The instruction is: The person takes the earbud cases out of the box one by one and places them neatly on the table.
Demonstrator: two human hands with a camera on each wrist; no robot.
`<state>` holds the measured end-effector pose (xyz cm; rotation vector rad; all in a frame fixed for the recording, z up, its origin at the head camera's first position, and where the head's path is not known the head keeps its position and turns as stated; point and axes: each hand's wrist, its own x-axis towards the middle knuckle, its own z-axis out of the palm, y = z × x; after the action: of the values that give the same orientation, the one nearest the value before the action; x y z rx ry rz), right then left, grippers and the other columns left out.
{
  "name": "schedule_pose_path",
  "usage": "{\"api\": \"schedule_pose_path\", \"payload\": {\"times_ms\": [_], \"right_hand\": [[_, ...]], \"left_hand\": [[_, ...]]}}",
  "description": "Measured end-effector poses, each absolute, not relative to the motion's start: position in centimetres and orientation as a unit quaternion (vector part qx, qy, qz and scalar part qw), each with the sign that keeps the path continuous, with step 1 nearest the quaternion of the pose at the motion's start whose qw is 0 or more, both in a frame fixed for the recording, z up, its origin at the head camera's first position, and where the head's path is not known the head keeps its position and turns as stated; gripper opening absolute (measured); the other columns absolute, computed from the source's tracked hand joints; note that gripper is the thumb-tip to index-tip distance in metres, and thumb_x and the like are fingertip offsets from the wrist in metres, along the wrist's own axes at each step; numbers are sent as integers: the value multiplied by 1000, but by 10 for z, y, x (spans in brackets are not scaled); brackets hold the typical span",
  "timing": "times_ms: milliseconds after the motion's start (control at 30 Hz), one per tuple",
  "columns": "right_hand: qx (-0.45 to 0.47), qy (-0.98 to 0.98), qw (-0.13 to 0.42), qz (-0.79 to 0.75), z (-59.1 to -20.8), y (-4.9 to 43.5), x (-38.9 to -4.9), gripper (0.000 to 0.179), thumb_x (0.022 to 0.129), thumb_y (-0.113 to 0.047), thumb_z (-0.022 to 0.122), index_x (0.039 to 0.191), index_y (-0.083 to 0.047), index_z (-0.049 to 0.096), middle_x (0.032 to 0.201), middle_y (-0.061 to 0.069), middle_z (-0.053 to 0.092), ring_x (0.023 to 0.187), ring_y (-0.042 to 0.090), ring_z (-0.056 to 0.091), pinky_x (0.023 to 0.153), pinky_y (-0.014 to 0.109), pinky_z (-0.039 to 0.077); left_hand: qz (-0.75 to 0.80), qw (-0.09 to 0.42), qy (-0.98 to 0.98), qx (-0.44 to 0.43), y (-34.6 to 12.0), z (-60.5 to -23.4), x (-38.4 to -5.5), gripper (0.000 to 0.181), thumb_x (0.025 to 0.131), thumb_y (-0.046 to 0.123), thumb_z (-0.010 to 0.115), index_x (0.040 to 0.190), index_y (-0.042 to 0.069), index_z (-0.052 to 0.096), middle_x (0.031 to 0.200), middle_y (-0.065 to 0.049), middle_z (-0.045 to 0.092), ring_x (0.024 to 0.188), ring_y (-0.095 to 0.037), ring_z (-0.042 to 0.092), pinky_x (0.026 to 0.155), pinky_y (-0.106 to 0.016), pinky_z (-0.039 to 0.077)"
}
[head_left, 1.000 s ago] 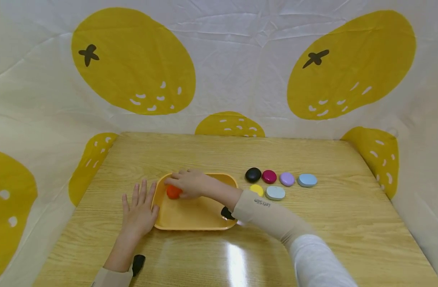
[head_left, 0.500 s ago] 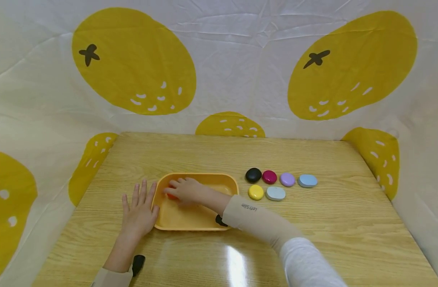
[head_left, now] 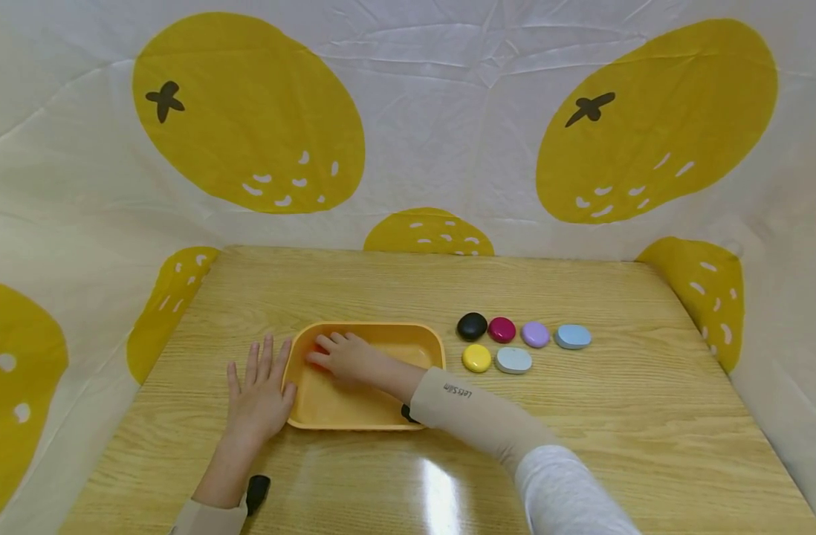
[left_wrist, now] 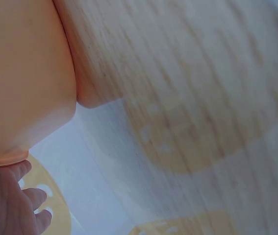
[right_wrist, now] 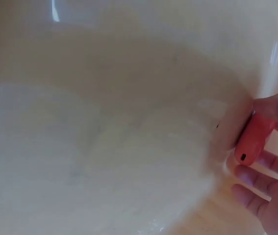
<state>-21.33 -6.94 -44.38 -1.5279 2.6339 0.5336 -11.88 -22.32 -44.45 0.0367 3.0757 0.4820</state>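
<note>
An orange tray (head_left: 341, 409) with rounded corners sits on the wooden table. My right hand (head_left: 356, 360) reaches down inside it, near the left end. Between thumb and fingers it pinches a red pebble-shaped piece (right_wrist: 252, 139), low over the tray floor; a small dark slot shows on the piece. In the head view that piece is mostly hidden behind the fingers. My left hand (head_left: 257, 401) lies flat with straight, spread fingers beside the tray's left wall, its thumb at the rim. Part of this hand shows against the tray in the left wrist view.
Right of the tray lie smooth rounded pieces: black (head_left: 472, 326), magenta (head_left: 502, 330), lilac (head_left: 535, 334) and light blue (head_left: 572, 336) behind, yellow (head_left: 477, 358) and pale grey (head_left: 513, 360) in front. A white cloth (head_left: 448, 134) with yellow fruit prints hangs around the table.
The right hand has come down slightly toward the tray floor, covering the red piece more. Its forearm has shifted left, uncovering the yellow piece. The left hand has stayed still.
</note>
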Motion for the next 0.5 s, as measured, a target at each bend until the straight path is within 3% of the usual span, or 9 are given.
{"api": "schedule_pose_path", "payload": {"times_ms": [167, 500], "right_hand": [[-492, 853, 29, 170, -446, -70, -213, 46, 93, -37, 48, 137, -34, 35, 130, -2, 35, 110, 15, 42, 85, 27, 41], [-499, 853, 32, 150, -447, -68, -213, 38, 94, -36, 47, 131, -32, 40, 128, 0, 35, 105, 16, 43, 80, 29, 41]], "left_hand": [[155, 17, 988, 11, -223, -444, -119, 62, 94, 23, 41, 147, 10, 12, 151, -22, 2, 138, -36, -10, 102, -62, -13], [155, 16, 988, 10, -222, -443, -119, 61, 94, 24, 41, 147, 9, 14, 151, -22, 2, 137, -40, -3, 102, -62, -12]]}}
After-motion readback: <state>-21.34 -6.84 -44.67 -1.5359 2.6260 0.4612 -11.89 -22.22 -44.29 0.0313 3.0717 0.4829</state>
